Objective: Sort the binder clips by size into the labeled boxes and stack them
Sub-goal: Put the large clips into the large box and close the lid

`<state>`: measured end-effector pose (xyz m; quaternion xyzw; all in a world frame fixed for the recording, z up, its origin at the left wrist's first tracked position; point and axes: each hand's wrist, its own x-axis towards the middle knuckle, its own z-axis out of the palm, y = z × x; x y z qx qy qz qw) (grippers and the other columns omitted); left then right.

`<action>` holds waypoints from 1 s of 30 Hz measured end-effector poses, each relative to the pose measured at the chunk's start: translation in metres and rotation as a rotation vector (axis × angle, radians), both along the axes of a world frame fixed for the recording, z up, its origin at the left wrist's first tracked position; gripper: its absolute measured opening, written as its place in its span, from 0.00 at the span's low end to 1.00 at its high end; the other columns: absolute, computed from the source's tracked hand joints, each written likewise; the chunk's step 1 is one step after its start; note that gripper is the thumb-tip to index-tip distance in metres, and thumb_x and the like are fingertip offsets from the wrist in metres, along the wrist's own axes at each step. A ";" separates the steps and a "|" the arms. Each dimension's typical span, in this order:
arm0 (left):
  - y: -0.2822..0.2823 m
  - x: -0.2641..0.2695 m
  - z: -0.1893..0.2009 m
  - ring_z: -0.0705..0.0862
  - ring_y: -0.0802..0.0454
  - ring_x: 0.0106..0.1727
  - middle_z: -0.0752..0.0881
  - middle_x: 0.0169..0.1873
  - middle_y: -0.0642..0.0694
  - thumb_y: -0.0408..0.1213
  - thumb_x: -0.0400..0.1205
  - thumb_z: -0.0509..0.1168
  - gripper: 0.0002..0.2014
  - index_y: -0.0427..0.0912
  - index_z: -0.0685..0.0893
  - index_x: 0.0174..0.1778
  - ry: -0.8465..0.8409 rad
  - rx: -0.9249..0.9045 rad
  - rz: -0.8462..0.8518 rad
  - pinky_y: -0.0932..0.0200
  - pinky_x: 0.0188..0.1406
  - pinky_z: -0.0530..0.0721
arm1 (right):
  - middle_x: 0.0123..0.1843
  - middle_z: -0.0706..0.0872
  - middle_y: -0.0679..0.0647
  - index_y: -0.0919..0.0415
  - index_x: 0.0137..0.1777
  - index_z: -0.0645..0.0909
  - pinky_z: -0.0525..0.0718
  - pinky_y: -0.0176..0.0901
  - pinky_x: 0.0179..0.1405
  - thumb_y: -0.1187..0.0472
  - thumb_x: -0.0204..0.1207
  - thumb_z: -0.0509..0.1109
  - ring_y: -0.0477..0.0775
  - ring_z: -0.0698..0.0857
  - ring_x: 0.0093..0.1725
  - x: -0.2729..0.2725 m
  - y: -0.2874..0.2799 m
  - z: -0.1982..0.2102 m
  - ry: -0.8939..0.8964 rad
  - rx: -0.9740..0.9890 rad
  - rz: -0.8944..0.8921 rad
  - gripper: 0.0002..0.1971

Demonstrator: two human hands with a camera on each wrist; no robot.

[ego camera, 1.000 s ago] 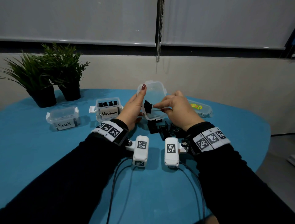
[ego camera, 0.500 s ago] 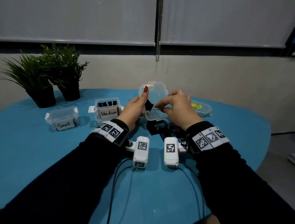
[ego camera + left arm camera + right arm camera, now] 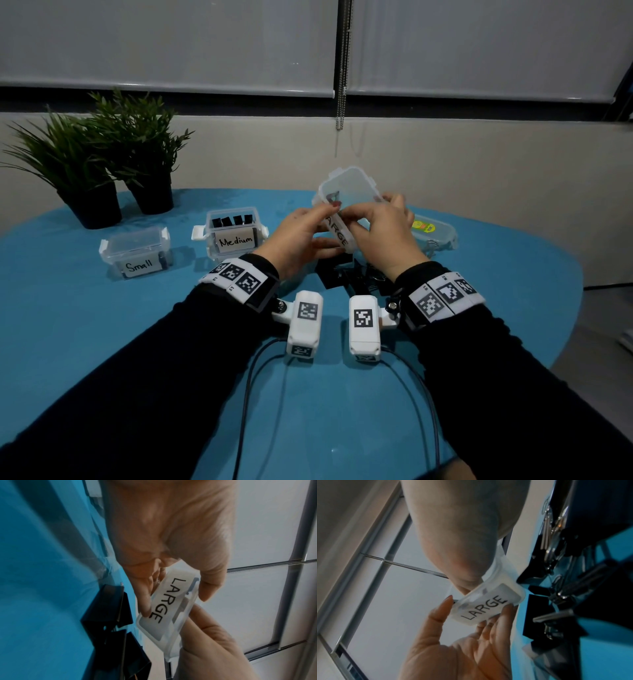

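Both hands hold the clear box labelled LARGE [image 3: 349,192] tilted above the blue table [image 3: 102,342], its label turned toward me. My left hand [image 3: 308,229] pinches the box's label side between thumb and fingers [image 3: 145,609]. My right hand [image 3: 380,226] curls over the box's near rim. One black clip [image 3: 332,198] shows through the box wall. A pile of large black binder clips [image 3: 346,274] lies on the table under the hands, and shows again in the wrist views [image 3: 109,615] [image 3: 556,595].
The Medium box [image 3: 233,233] stands open with several black clips in it. Left of it sits the Small box [image 3: 135,253] with its lid on. A loose lid with a yellow sticker [image 3: 433,231] lies at the right. Two potted plants [image 3: 102,164] stand back left.
The right hand pushed the black clip it pinched into the Large box and let it go. The box turned, so its label now faces me, and both hands grip it.
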<state>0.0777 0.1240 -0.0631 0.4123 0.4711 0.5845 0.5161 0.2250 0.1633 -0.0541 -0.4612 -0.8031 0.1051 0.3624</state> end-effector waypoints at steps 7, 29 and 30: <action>0.002 -0.004 -0.002 0.87 0.43 0.38 0.83 0.47 0.38 0.32 0.78 0.64 0.19 0.42 0.75 0.65 -0.259 0.024 -0.014 0.50 0.35 0.90 | 0.61 0.79 0.34 0.44 0.62 0.85 0.39 0.70 0.84 0.56 0.84 0.66 0.60 0.45 0.88 -0.003 -0.005 -0.001 -0.074 0.006 0.121 0.11; -0.001 -0.001 0.001 0.93 0.48 0.44 0.92 0.41 0.42 0.42 0.84 0.71 0.09 0.40 0.86 0.53 -0.358 -0.051 0.020 0.61 0.43 0.91 | 0.73 0.84 0.52 0.54 0.53 0.93 0.64 0.52 0.83 0.71 0.76 0.73 0.62 0.74 0.78 0.002 0.013 -0.004 0.137 0.157 0.328 0.14; -0.001 -0.002 0.001 0.93 0.47 0.44 0.92 0.42 0.40 0.37 0.84 0.70 0.06 0.40 0.86 0.52 -0.354 -0.067 0.043 0.61 0.43 0.90 | 0.73 0.84 0.51 0.53 0.53 0.93 0.63 0.50 0.83 0.72 0.75 0.73 0.60 0.73 0.79 0.002 0.014 -0.005 0.128 0.146 0.334 0.14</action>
